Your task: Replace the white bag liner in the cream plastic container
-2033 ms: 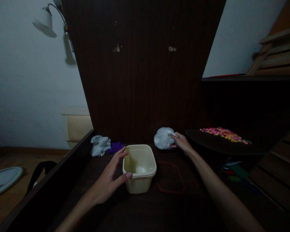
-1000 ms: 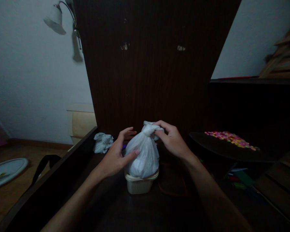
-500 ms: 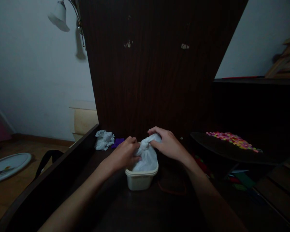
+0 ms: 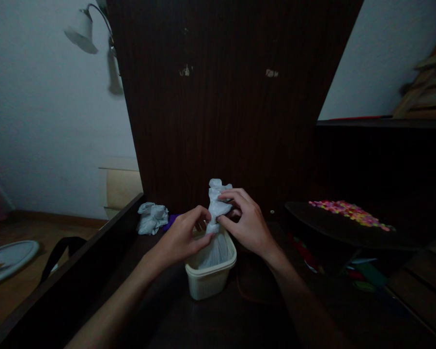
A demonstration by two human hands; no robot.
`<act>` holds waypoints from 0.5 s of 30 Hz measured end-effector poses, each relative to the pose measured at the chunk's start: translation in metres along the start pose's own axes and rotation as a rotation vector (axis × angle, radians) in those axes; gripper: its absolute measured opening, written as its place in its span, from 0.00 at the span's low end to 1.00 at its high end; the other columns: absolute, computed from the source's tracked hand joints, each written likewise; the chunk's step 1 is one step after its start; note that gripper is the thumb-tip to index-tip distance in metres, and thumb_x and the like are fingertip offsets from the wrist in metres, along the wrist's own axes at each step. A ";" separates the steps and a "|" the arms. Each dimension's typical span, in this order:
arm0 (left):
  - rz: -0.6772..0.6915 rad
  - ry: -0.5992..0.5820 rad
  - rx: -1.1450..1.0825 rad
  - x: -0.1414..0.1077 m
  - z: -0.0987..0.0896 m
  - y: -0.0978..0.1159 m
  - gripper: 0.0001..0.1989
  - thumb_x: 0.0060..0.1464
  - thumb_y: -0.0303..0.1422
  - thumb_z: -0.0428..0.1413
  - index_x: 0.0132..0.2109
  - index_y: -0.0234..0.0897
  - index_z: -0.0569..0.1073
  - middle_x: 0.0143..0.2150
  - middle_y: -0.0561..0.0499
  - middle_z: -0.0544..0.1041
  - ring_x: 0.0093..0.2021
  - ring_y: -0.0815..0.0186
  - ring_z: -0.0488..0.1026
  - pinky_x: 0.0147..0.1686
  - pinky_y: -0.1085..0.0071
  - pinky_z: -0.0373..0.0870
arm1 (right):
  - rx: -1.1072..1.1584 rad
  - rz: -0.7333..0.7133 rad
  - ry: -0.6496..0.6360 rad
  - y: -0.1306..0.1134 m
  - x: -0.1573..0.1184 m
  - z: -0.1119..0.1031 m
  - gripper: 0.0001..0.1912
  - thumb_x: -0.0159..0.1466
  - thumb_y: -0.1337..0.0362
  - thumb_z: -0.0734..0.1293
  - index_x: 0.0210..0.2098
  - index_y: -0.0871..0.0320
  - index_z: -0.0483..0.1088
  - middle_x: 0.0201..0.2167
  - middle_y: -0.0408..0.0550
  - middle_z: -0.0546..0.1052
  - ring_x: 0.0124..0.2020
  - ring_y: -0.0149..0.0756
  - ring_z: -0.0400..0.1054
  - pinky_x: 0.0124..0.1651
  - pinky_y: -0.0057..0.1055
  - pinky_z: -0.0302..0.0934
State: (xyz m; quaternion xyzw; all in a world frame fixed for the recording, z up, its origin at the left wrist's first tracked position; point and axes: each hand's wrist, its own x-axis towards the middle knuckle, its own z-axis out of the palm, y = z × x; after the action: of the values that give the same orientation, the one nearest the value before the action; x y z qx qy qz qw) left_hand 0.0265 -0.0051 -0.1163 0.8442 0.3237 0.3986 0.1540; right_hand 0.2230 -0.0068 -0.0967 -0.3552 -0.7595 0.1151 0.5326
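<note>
A white plastic bag (image 4: 215,249) sits inside a cream plastic tub (image 4: 210,283) on the dark wooden surface. Its neck is twisted and bunched, and the loose top stands up above the rim. From the left, my left hand (image 4: 184,235) pinches the bag's neck between thumb and fingers, just over the tub. On the other side, my right hand (image 4: 249,220) grips the upper gathered part, its thumb near the neck and its fingers around the top. What the bag contains is hidden.
A crumpled white plastic bag (image 4: 152,218) lies at the back left beside a purple item (image 4: 172,220). To the right, a dark shelf (image 4: 305,220) bears many small colourful pieces (image 4: 349,212). A raised wooden edge (image 4: 94,252) runs along the left, with a tall dark panel (image 4: 225,121) behind.
The bag's top, earlier folded toward my right hand, now stands upright. My left hand has shifted onto the neck. The view has turned slightly, and the tub looks tilted.
</note>
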 end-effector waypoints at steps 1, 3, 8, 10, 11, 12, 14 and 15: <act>-0.001 -0.004 -0.013 0.001 0.000 -0.001 0.10 0.54 0.27 0.59 0.43 0.39 0.68 0.34 0.55 0.73 0.32 0.68 0.73 0.33 0.73 0.69 | 0.034 -0.006 0.009 0.001 -0.001 0.000 0.19 0.57 0.76 0.68 0.46 0.54 0.72 0.50 0.51 0.71 0.44 0.36 0.72 0.36 0.29 0.71; -0.014 -0.008 -0.054 0.004 0.001 -0.004 0.10 0.54 0.26 0.57 0.43 0.39 0.68 0.35 0.55 0.74 0.33 0.67 0.74 0.33 0.72 0.70 | 0.047 -0.059 0.019 0.001 -0.002 0.000 0.18 0.58 0.74 0.69 0.47 0.54 0.72 0.53 0.51 0.70 0.46 0.37 0.72 0.39 0.32 0.72; -0.066 0.030 -0.210 0.013 0.002 -0.015 0.08 0.56 0.28 0.56 0.43 0.39 0.67 0.36 0.53 0.74 0.34 0.67 0.73 0.34 0.72 0.70 | -0.144 -0.234 0.027 -0.001 -0.004 -0.005 0.12 0.61 0.74 0.68 0.43 0.56 0.73 0.43 0.50 0.72 0.45 0.39 0.70 0.43 0.35 0.68; -0.086 0.051 -0.254 0.016 0.002 -0.019 0.06 0.56 0.29 0.56 0.41 0.38 0.67 0.34 0.54 0.73 0.32 0.69 0.71 0.32 0.73 0.67 | -0.152 -0.232 -0.078 0.000 -0.006 -0.004 0.07 0.62 0.74 0.67 0.38 0.57 0.72 0.35 0.45 0.73 0.36 0.35 0.69 0.37 0.31 0.65; -0.099 0.062 -0.274 0.018 0.002 -0.020 0.05 0.56 0.29 0.56 0.41 0.38 0.68 0.32 0.55 0.72 0.31 0.69 0.70 0.31 0.74 0.66 | -0.155 -0.217 -0.145 0.001 -0.007 -0.003 0.06 0.63 0.73 0.67 0.37 0.56 0.72 0.32 0.44 0.73 0.33 0.33 0.68 0.35 0.30 0.63; -0.113 0.070 -0.294 0.018 0.002 -0.021 0.05 0.57 0.30 0.56 0.40 0.37 0.68 0.31 0.55 0.72 0.30 0.70 0.69 0.31 0.74 0.65 | -0.163 -0.196 -0.201 0.003 -0.008 -0.001 0.05 0.64 0.73 0.67 0.36 0.56 0.72 0.30 0.42 0.73 0.31 0.32 0.67 0.34 0.29 0.62; -0.139 0.080 -0.338 0.019 0.002 -0.023 0.05 0.57 0.32 0.57 0.41 0.37 0.69 0.31 0.55 0.72 0.30 0.70 0.69 0.32 0.74 0.65 | -0.188 -0.145 -0.247 0.006 -0.010 0.003 0.04 0.64 0.71 0.68 0.36 0.56 0.72 0.30 0.42 0.74 0.28 0.31 0.66 0.33 0.28 0.60; -0.155 0.088 -0.355 0.020 0.002 -0.024 0.06 0.57 0.32 0.57 0.41 0.37 0.69 0.31 0.55 0.72 0.31 0.70 0.69 0.32 0.74 0.65 | -0.197 -0.119 -0.245 0.007 -0.010 0.006 0.03 0.64 0.70 0.68 0.36 0.56 0.72 0.30 0.42 0.74 0.27 0.30 0.66 0.32 0.28 0.60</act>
State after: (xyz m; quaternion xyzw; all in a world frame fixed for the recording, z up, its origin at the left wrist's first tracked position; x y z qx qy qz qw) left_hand 0.0272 0.0258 -0.1187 0.7581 0.3190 0.4727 0.3163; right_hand 0.2230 -0.0072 -0.1106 -0.3434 -0.8460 0.0507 0.4047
